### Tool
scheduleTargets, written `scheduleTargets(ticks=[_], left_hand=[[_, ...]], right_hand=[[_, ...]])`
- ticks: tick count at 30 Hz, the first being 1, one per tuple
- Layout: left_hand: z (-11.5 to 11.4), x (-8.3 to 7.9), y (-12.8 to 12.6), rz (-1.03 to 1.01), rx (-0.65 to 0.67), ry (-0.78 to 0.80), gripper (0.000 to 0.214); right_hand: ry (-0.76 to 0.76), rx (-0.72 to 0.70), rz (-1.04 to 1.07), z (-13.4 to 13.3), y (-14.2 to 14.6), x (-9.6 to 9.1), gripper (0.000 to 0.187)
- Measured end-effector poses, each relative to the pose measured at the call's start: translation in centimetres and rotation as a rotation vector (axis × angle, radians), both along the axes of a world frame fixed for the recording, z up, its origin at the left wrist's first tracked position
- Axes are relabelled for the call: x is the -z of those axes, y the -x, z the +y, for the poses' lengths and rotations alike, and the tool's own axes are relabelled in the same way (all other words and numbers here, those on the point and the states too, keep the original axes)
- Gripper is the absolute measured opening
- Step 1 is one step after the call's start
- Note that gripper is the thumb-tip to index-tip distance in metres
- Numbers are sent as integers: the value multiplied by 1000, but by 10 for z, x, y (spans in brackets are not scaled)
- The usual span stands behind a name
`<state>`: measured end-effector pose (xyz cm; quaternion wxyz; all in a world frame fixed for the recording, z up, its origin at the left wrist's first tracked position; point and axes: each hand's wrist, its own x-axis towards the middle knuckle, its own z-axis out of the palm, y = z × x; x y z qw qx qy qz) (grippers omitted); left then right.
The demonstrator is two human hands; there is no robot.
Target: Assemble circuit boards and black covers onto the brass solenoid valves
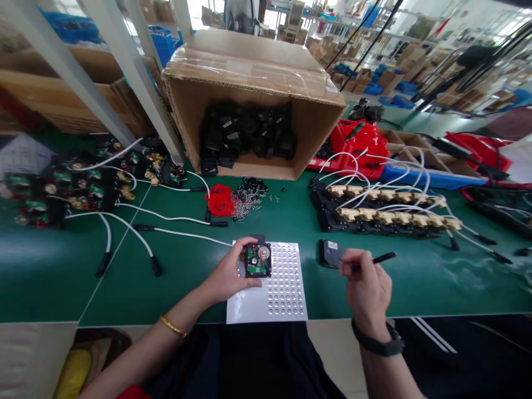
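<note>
My left hand [233, 271] is wrapped round a black square housing with a green circuit board [258, 260] inside, its open face up. A white cable trails from it to the left. Beneath it lies a white sheet with rows of small round clear stickers [286, 282]. My right hand [368, 285] is closed on a thin black pen-like tool [384, 257], whose rear end points right; its tip is hidden or too small to make out. Just left of the right fingertips is a black square cover [330, 253] with a pale label; whether they touch it I cannot tell.
An open cardboard box [253, 72] of black housings stands at the back. Before it are a red mesh pile [220, 200] and scattered screws [247, 202]. Wired circuit units [62, 188] lie left; black units with brass fittings [390, 216] stand in rows right, near red bins [359, 147].
</note>
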<state>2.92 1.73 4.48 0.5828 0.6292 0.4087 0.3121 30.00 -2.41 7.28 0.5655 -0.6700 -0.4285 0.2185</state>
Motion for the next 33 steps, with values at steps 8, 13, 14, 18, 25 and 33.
scheduleTargets(ticks=[8,13,14,18,25,33], left_hand=[[-3,3,-1,26,-8,-55,79],[-2,4,0,65,-23,-84,77],[-2,5,0,86,-35,-90,75],[-1,10,-2,144,-38,-80,72],[-1,-13,-4,282,-87,-241,71],[-5,-47,-21,666,-45,-653,72]], right_hand=[[230,-332,960,-3,95,-21,21],[-14,-206,504,-5,77,-23,14],[-61,-138,414,-5,63,-24,17],[187,150,-229,-2,7,-20,31],[602,-3,-358,13,-3,8,60],[428,-496,1039,11,61,2,41]])
